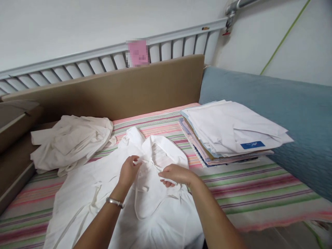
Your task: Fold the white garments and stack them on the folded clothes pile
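Note:
A white garment [160, 214] with long fabric ties lies spread in front of me, its neck opening facing away. At the neckline the ties [151, 162] cross in a small knot or loop. My left hand [129, 171] is just left of this knot, fingers curled and pinched around one tie end. To the right of the knot, my right hand [174, 174] is closed on the other tie, and a white strip shows between its fingers. One thin tie loops down over the garment's front. Another tied bow [94, 200] lies on the garment's left part.
A crumpled white cloth pile [75, 140] lies at the left. Folded garments [233, 128] are stacked at the right on a striped bedsheet [249, 190]. Behind stand a brown padded board [135, 93] and a white radiator [103, 64]. A blue padded surface [272, 93] borders the right.

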{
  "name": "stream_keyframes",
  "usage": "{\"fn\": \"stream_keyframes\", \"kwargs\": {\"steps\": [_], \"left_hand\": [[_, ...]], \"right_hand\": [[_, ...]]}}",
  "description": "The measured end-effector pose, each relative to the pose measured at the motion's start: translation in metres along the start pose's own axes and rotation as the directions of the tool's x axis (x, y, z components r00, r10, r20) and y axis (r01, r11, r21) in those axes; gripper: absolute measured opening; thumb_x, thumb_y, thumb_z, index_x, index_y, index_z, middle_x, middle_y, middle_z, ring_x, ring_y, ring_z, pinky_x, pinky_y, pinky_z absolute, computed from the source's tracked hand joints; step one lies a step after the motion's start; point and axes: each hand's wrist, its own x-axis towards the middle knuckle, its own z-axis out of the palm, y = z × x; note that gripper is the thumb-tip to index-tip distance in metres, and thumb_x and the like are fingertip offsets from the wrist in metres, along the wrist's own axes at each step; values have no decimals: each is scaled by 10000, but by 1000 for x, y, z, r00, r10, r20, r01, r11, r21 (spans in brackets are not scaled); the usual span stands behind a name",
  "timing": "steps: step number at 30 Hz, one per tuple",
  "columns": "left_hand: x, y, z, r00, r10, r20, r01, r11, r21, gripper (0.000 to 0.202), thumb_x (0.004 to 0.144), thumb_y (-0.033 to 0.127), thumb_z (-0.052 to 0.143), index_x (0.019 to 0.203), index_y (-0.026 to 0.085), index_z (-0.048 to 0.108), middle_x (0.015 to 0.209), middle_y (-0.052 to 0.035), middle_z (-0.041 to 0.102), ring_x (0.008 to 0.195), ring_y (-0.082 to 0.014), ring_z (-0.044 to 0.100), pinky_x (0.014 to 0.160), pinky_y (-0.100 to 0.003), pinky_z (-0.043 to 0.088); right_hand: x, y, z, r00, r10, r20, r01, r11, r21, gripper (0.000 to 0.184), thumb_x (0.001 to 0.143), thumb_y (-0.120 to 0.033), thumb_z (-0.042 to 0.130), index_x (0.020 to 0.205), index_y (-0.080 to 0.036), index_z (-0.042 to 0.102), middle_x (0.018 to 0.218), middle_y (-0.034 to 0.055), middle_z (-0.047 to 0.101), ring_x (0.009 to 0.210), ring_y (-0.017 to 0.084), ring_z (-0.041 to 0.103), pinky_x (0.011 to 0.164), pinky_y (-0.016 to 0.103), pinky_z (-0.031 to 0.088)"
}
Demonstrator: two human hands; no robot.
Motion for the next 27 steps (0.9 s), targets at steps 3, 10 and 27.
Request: {"fn": "stream_keyframes", "kwargs": {"steps": [3,10,27], "left_hand": [[-26,-24,-13,981,175,-85,-154,964,216,246,762,288,511,981,204,587,979,-54,596,901,-197,547,823,-323,422],[-52,-44,-14,964,264,33,-247,844,476,307,795,178,448,1082,187,555,1035,-73,580,955,-201,516,840,-315,390],[-61,-32,-12,893,442,-82,-321,754,573,238,859,231,409,733,203,610,763,-38,603,802,-185,505,789,-358,293]], "right_hand": [[11,3,-4,943,-83,-321,38,989,-144,367,801,-429,472,625,-144,620,593,25,618,566,132,552,528,224,375],[44,-1,33,738,-398,-545,172,892,-419,274,822,-234,463,1023,-199,645,1033,58,634,945,169,544,835,257,369],[42,-1,66,771,-480,-420,146,774,-616,199,771,-241,538,850,-290,714,1357,15,436,1269,237,304,1007,406,232]]}}
